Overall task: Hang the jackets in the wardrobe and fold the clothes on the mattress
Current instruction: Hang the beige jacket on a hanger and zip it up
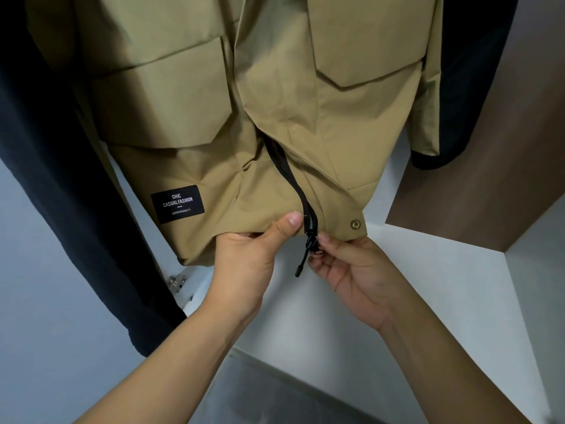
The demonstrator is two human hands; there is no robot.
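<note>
From the head camera, a khaki jacket (305, 123) hangs inside the wardrobe (452, 179) and fills the upper part of the view. It has big flap pockets and a black label (178, 204) low on its left side. A black zipper (293, 179) runs down the middle to the hem. The left hand (244, 261) grips the hem just left of the zipper, with the thumb pressed flat on the cloth and the fingers curled under it. The right hand (351, 270) pinches the zipper slider (312, 240) at the bottom edge with curled fingertips; the black pull cord (301, 264) hangs down between the two hands. A brass snap (355, 224) sits on the hem, right of the zipper. Dark garments hang at both sides, one on the left (61, 209) and one on the right (458, 117).
</note>
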